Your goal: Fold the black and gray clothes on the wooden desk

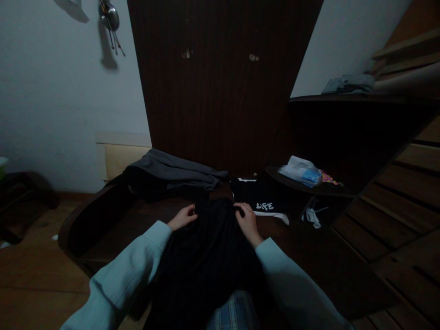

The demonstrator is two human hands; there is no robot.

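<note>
I have the black garment (209, 261) at six o'clock in my view, hanging between the pale sleeves (134, 256) and partly over a plaid cloth (235, 314). At its eleven o'clock, my left hand (184, 217) pinches its upper edge; at one o'clock, my right hand (248, 222) does likewise, so each grip is closed on fabric. Beyond, on the dark desk (132, 224), I see a grey garment (175, 167) toward eleven and a white-lettered black cloth (249, 195) toward one. A plastic packet (302, 172) sits on a shelf (282, 178) at two.
</note>
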